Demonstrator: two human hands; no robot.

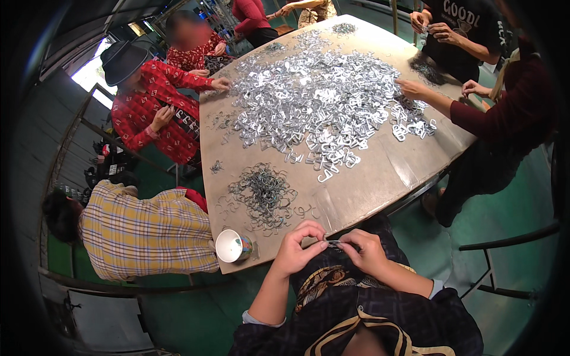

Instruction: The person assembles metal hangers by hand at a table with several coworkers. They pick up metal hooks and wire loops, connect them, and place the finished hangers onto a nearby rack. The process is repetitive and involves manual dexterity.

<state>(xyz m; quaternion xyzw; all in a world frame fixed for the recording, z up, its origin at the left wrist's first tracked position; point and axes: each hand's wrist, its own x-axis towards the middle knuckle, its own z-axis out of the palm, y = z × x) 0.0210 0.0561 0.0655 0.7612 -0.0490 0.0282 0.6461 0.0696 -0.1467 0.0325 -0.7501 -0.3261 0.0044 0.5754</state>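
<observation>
My left hand [298,249] and my right hand [369,254] meet just off the near edge of the table, above my lap. Between their pinched fingertips is a small silvery metal piece [333,243]; its exact shape is mostly hidden by the fingers. Closest to my left hand on the tabletop lies a heap of thin, curved dark wire pieces [264,194]. Beyond it, a broad pile of shiny silver hook-shaped metal pieces [314,95] spreads across the middle of the table.
A paper cup [229,245] stands at the table's near left corner [237,267]. Several people sit or stand around the table; one in yellow plaid [148,228] leans down at the left. Another person's hand [412,89] reaches into the pile from the right. A dark metal chair frame [507,243] is at right.
</observation>
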